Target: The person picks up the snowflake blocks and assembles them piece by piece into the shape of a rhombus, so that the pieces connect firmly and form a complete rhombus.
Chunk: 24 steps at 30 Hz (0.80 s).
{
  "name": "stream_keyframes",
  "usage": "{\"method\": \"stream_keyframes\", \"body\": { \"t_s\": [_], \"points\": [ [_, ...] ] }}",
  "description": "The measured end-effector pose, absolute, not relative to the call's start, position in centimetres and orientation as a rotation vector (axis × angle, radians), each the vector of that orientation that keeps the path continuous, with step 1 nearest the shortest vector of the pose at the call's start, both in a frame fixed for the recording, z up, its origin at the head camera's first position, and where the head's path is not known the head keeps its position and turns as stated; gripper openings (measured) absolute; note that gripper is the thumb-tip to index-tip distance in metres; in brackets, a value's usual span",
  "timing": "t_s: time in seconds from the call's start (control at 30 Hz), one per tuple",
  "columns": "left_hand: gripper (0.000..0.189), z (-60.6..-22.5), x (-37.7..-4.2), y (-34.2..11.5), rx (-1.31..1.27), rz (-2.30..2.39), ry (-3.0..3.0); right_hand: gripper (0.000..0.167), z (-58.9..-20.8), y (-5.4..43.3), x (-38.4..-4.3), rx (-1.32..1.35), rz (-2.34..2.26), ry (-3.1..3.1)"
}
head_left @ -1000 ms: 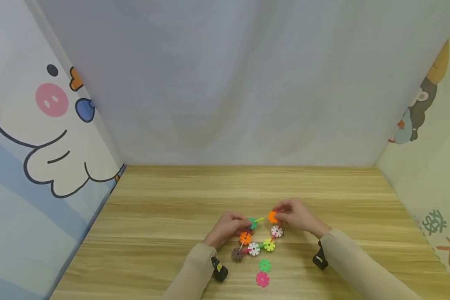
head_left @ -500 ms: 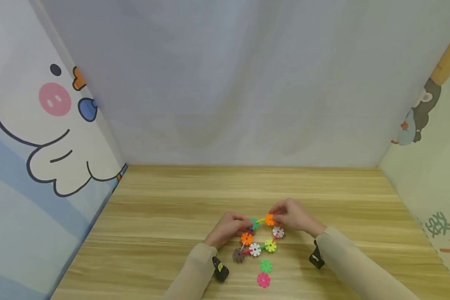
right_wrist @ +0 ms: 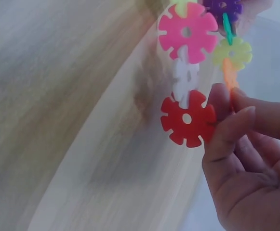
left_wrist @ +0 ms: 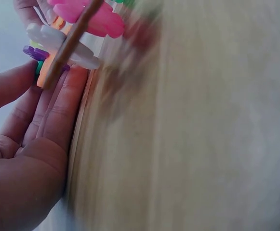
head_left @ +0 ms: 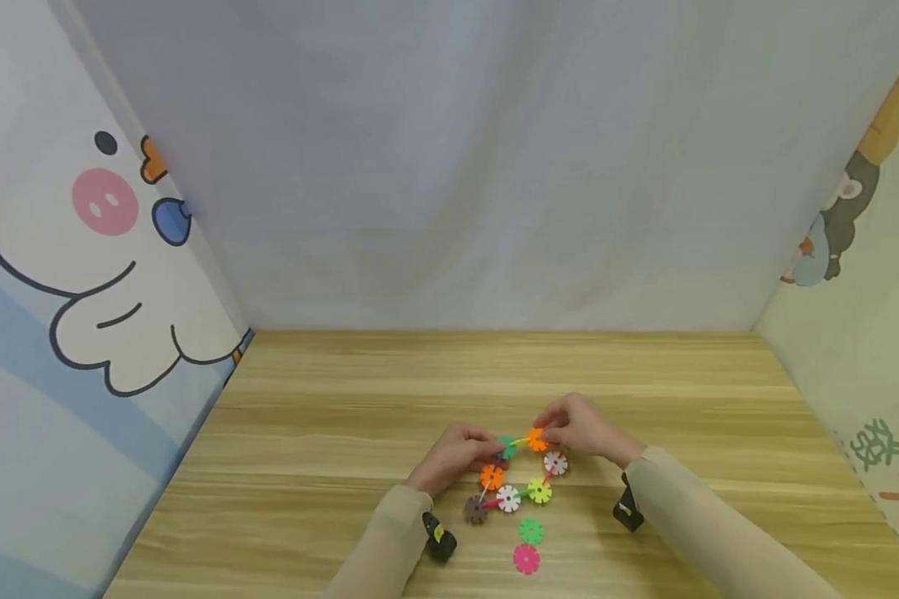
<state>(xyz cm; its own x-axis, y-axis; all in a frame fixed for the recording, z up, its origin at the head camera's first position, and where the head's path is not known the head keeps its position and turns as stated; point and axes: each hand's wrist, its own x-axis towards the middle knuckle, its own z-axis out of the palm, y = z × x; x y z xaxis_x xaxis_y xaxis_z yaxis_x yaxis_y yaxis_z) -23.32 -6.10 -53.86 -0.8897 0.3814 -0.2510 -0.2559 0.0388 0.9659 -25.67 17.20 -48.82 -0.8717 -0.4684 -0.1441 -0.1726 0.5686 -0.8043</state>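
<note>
Notched plastic building discs form a curved chain on the table. My left hand (head_left: 457, 453) pinches a green disc (head_left: 507, 448) on its far left side; in the left wrist view a purple disc (left_wrist: 35, 52) shows at the fingertips. Between thumb and fingers, my right hand (head_left: 580, 427) holds an orange disc (head_left: 537, 439), which meets an edge-on yellow disc (head_left: 520, 442) beside the green one. Just below the orange disc lies a white disc (head_left: 556, 462) at the chain's right. In the right wrist view, a red disc (right_wrist: 188, 120) hangs close beside the right fingers.
Nearer me on the wooden table (head_left: 307, 466) lie a loose green disc (head_left: 531, 531) and a loose pink disc (head_left: 527, 559). A grey curtain (head_left: 449, 166) stands behind the table, with printed cartoon panels (head_left: 142, 333) at the sides.
My right hand has moved left with the orange disc, bringing it up against the edge-on yellow disc. The left hand keeps its place on the green disc.
</note>
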Motion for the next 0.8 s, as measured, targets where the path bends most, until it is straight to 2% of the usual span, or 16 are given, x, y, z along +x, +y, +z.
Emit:
{"method": "stream_keyframes", "body": {
  "t_s": [0.8],
  "points": [
    [0.017, -54.1, -23.3, -5.7, 0.023, 1.915, 1.942, 0.014, -48.2, 16.2, -25.7, -0.27, -1.266, 2.395]
  ]
}}
